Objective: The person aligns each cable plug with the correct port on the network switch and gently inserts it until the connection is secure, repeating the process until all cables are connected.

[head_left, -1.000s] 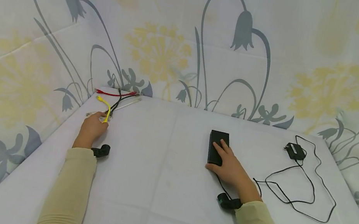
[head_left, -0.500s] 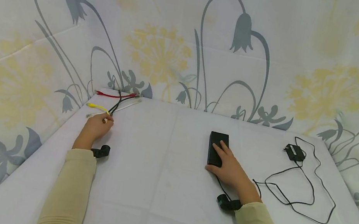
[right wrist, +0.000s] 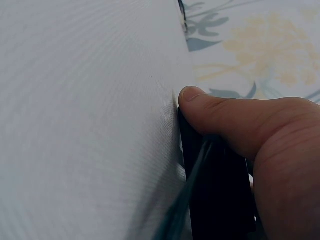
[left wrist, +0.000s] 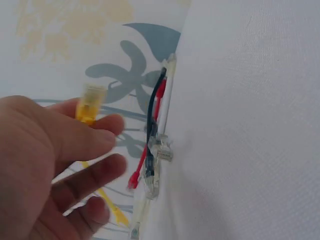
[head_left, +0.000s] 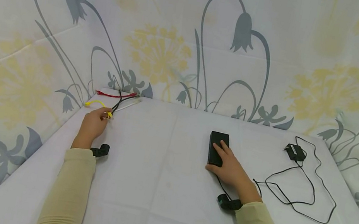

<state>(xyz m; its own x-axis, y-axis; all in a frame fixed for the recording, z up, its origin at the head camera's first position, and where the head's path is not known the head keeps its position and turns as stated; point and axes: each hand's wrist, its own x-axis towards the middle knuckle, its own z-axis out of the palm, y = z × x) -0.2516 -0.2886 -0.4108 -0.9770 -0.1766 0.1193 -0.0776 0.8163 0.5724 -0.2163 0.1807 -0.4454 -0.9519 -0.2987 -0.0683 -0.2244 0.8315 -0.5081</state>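
My left hand [head_left: 91, 127] pinches a short yellow network cable [left wrist: 87, 111] between thumb and index finger, close to one clear plug. The cable's other end [head_left: 88, 104] arches away to the left, and its lower fingers hang loosely curled in the left wrist view. Over a flat black box [head_left: 219, 136] rests my right hand [head_left: 233, 171], fingers spread on top. In the right wrist view the thumb [right wrist: 215, 110] lies across the near end of the box, and a dark cable [right wrist: 192, 195] runs from that end. The palm hides part of the box.
Beyond the left hand lie a red cable [head_left: 115, 96], black cables [head_left: 118, 103] and a white cable [head_left: 129, 104], near the table's far left corner. On the right is a black power adapter [head_left: 295, 152] with its thin cord [head_left: 318, 171] looped loosely. A patterned cloth hangs behind.
My left hand has turned the yellow cable: its free end swung from pointing away to pointing left, and its gripped plug now shows at the fingertips. The right hand and box have stayed put.
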